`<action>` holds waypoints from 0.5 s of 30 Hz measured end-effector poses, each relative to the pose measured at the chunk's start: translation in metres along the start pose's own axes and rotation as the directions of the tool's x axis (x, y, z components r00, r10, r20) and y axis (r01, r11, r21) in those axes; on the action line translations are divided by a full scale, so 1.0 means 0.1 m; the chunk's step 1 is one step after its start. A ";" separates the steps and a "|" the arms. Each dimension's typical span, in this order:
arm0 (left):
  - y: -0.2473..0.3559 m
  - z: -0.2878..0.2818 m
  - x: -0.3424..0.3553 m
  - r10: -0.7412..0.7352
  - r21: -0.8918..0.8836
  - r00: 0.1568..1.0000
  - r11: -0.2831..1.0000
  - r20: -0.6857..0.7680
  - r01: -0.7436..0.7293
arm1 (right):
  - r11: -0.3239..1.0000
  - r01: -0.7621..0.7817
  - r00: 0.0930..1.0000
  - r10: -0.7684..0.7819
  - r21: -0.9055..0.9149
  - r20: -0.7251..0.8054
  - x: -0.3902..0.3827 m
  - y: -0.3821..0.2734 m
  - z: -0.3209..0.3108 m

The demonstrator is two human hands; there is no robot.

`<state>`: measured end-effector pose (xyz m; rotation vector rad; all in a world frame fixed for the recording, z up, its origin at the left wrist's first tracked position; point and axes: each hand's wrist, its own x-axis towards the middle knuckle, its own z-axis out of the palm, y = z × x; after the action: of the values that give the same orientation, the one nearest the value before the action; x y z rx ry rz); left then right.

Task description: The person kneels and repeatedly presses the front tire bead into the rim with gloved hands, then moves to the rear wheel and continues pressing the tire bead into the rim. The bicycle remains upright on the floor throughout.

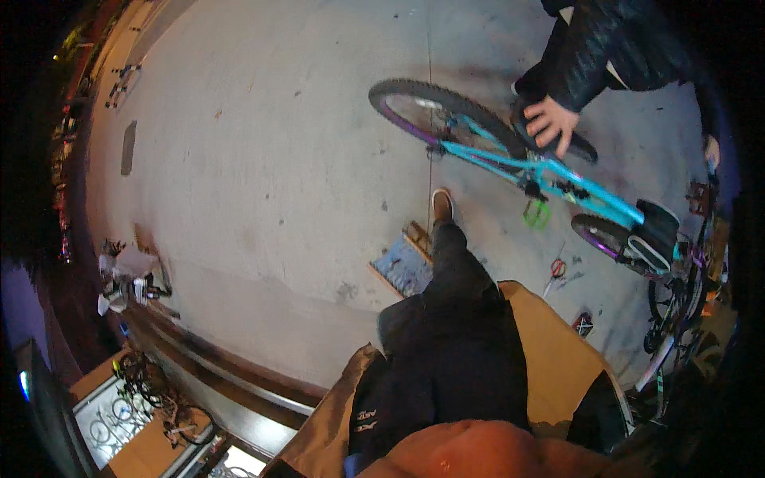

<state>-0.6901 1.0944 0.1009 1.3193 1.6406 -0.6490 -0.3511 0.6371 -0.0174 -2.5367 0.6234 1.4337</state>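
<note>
Right hand [551, 122] comes down out of a black jacket sleeve [594, 56] at upper right, fingers spread and laid flat on the black saddle [580, 147] of a teal bicycle [550, 171]; palm down, touching, not curled shut. Left hand [710, 149] only a sliver at the far right rim, too small to tell open or closed. Bike lies across the concrete floor [263, 159], knobby rear wheel [434, 111] left of the hand, green pedal [536, 212] below it. Person's dark trouser leg and brown shoe [442, 203] stretch toward the frame. Red-handled scissors [555, 271] on floor near the second wheel.
</note>
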 end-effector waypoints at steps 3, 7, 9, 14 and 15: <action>0.48 -0.31 0.64 0.016 0.130 0.998 0.991 0.067 -0.024 | 1.000 -0.003 1.000 0.003 0.020 0.031 0.15 -0.55 0.33; 0.87 -1.01 1.40 -0.033 0.355 0.999 0.935 0.033 0.019 | 0.998 0.015 0.999 -0.018 0.068 0.043 0.43 -1.19 0.89; 1.27 -1.71 1.85 -0.081 0.549 0.986 0.822 -0.146 0.149 | 0.995 0.017 0.999 -0.021 0.094 0.038 0.61 -1.42 1.27; 3.28 -2.45 3.72 0.505 0.602 0.844 0.736 -0.182 -0.310 | 0.989 0.029 0.999 -0.025 0.147 -0.028 1.05 -1.71 2.53; 3.65 -2.20 4.12 0.584 0.601 0.805 0.681 -0.103 -0.418 | 0.987 0.038 0.998 -0.029 0.157 -0.059 1.11 -1.75 2.77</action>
<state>-0.4232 1.5779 -0.1138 2.2960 1.2187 -0.6221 -0.4420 0.8570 -0.2685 -2.4589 0.6716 1.2528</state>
